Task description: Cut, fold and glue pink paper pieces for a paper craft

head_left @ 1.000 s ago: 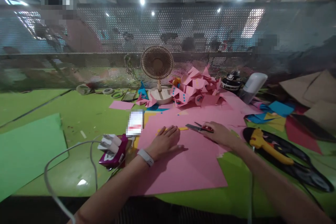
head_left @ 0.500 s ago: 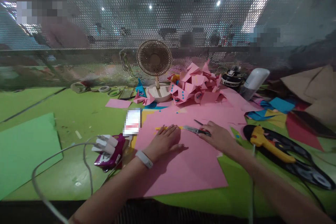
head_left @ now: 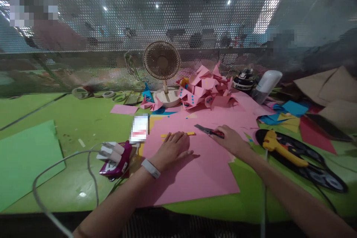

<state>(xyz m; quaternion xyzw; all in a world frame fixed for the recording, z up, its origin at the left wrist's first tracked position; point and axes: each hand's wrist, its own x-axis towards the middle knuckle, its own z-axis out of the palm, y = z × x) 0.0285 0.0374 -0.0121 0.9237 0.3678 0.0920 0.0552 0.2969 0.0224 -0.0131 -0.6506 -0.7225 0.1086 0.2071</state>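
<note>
My left hand (head_left: 172, 148) lies flat on a large sheet of pink paper (head_left: 192, 178), fingers stretched out and touching a narrow yellow paper strip (head_left: 190, 134). Part of the strip is hidden under the fingers. To the right, my right hand (head_left: 230, 139) is closed around the red and black handles of a pair of scissors (head_left: 205, 129). Their blades point left over the pink sheet, just beyond the strip's right end, and look closed together. The fingers of my right hand are partly hidden behind its back.
A phone (head_left: 139, 128) and a purple power bank (head_left: 118, 163) with white plugs sit on the left. Folded pink paper pieces (head_left: 206, 85) are heaped beside a small fan (head_left: 161, 61). A yellow glue gun (head_left: 287, 150) rests on a black stand at right.
The scissors' blades, spread apart before, are now together. My right hand has turned slightly. My left hand stays flat on the paper, and the whole view has shifted a little.
</note>
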